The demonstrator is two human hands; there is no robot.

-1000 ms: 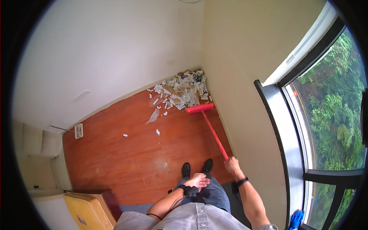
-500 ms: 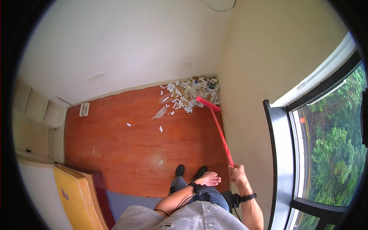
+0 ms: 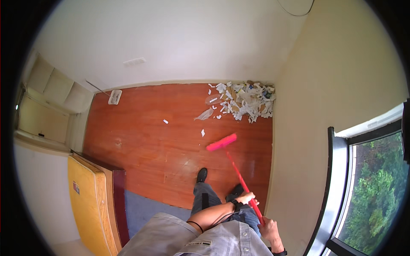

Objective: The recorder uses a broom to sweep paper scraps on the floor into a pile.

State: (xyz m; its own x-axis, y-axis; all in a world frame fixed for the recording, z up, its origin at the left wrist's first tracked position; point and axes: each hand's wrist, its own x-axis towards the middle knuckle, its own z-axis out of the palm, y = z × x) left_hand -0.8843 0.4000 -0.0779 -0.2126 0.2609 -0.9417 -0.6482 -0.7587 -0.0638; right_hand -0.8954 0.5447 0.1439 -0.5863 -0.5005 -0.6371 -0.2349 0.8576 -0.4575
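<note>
A red broom [image 3: 241, 179] slants from my body out over the wooden floor, its wide pinkish-red head [image 3: 221, 142] blurred and just short of the scraps. My right hand [image 3: 268, 229] is closed round the top end of the handle. Lower on the same handle, my left hand [image 3: 246, 198] reaches across my body with its fingers wrapped about it. A heap of torn paper and other litter [image 3: 252, 102] lies in the far right corner. Two stray white scraps, one nearer [image 3: 203, 132] and one to the left [image 3: 165, 121], lie apart from it, with clear plastic [image 3: 205, 114] by the heap's edge.
A white long-handled dustpan [image 3: 114, 97] stands at the far left by the wall. Yellow and dark red panels [image 3: 87, 192] lean at the left, beside a grey-blue floor strip [image 3: 149, 209]. A window [image 3: 376, 183] with a dark frame is on the right.
The broom head has swung from the heap toward me and to the left. My left hand, open and off the handle before, has taken hold of it. My view has shifted left.
</note>
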